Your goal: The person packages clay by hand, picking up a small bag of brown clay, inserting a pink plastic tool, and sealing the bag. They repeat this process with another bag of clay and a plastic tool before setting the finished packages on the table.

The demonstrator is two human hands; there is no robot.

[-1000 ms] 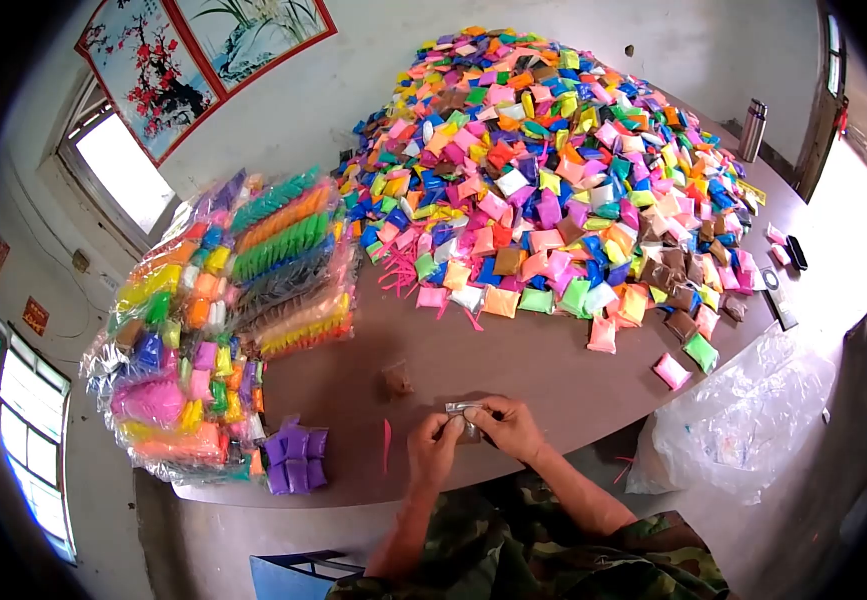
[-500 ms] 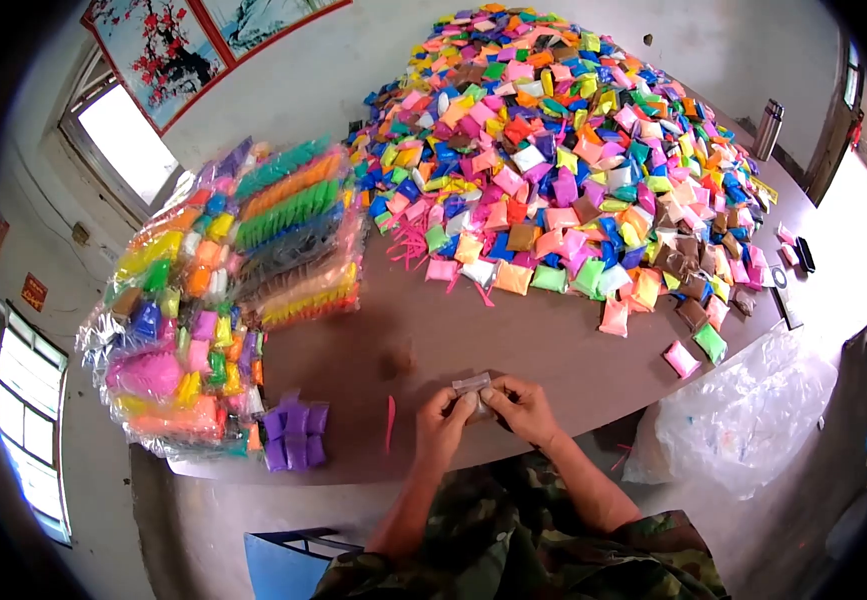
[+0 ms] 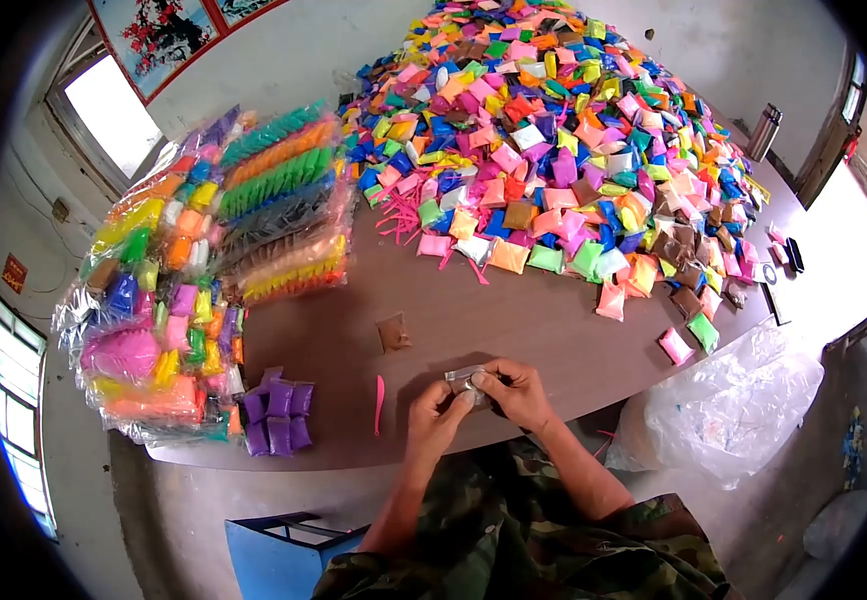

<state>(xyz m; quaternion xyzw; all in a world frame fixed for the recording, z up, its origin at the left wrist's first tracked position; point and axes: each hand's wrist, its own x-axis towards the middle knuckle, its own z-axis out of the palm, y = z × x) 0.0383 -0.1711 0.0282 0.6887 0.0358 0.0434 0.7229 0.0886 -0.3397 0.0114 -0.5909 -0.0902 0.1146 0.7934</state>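
Near the table's front edge, my left hand (image 3: 435, 412) and my right hand (image 3: 519, 394) pinch a small clear plastic packet (image 3: 464, 375) between thumbs and fingers. Its top edge shows above the thumbs; the fingers cover most of the rest. A brown packet (image 3: 393, 333) lies flat beyond my left hand. Left of that hand is a thin pink strip (image 3: 379, 404). Farther left sits a small cluster of purple packets (image 3: 277, 412).
A large heap of coloured packets (image 3: 543, 170) covers the table's far side. Filled clear bags (image 3: 283, 220) are stacked at left. A steel flask (image 3: 765, 132) stands at far right. Clear plastic sheeting (image 3: 703, 410) hangs by the right edge, and a blue stool (image 3: 288, 560) stands below.
The brown packet, a blur on the table before, now lies sharp and still. Both hands keep their pinch on the clear packet. The whole view has shifted slightly.
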